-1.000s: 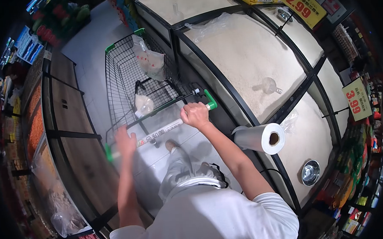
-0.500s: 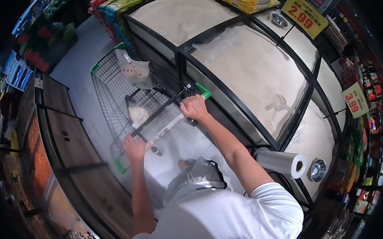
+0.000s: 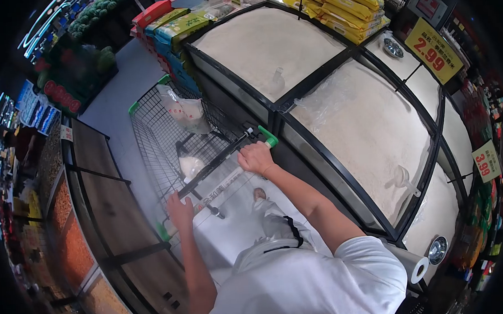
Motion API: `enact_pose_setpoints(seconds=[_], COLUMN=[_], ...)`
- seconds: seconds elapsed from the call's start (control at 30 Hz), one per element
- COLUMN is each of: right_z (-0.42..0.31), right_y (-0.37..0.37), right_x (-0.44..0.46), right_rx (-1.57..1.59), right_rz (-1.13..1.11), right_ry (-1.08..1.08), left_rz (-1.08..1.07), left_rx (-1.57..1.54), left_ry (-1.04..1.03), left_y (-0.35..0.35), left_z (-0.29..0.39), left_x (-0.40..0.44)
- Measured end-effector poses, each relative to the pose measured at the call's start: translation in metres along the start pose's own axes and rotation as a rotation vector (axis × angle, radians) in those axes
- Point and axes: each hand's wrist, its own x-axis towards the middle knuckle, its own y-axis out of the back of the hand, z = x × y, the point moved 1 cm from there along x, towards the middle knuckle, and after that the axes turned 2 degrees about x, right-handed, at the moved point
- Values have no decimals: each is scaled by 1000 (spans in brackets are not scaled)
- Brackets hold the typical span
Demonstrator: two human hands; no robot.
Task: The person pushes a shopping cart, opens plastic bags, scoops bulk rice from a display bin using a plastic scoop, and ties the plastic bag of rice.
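Note:
A wire shopping cart [image 3: 154, 125] with green corners stands in front of me in the aisle. My right hand [image 3: 255, 158] is wrapped round the right part of its handle [image 3: 222, 187], beside the green end piece. My left hand [image 3: 180, 210] rests at the handle's left part, its fingers curled over the bar. A clear plastic bag with red print [image 3: 188, 114] lies in the cart's far part. Nearer the handle sits a smaller bag with pale contents [image 3: 191, 166].
Black-framed bins of pale grain [image 3: 368, 135] line the right side, with a scoop [image 3: 401, 178], a metal bowl [image 3: 437, 250] and a plastic roll [image 3: 418, 268]. Yellow sacks [image 3: 351, 9] are stacked behind. Wooden bins [image 3: 104, 191] with orange goods [image 3: 73, 249] stand left.
The cart and both hands have moved forward along the aisle. The bins and the plastic roll have shifted back past me, and more stacked sacks show ahead. Both hands have stayed at the handle.

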Motion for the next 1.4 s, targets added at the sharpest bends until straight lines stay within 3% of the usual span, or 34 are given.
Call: enact_pose_setpoints(seconds=[0.23, 0.5, 0.73, 0.83, 1.0, 1.13, 1.23, 1.33, 1.4], right_z=[7, 15, 26, 30, 32, 31, 27, 28, 27], right_y=[-57, -114, -162, -178, -204, -221, -228, -237, -243], right_x=[97, 195, 277, 308, 358, 398, 417, 444, 454], right_rx=[45, 92, 90, 124, 91, 82, 103, 119, 99], right_rz=[29, 3, -8, -21, -63, -134, -213, -259, -311], right_ry=[74, 138, 148, 133, 114, 52, -21, -76, -108], left_rz=[2, 201, 1, 123, -2, -138, -274, -383, -641], left_rx=[43, -35, 50, 40, 296, -39, -301, -272, -98], left_ry=[57, -117, -23, -153, -264, -177, -235, -389, -205], left_y=[7, 1, 12, -1, 19, 24, -67, -217, -267], left_z=[-1, -22, -19, -29, -25, 0, -21, -74, -75], left_x=[114, 246, 348, 386, 464, 594, 699, 787, 816])
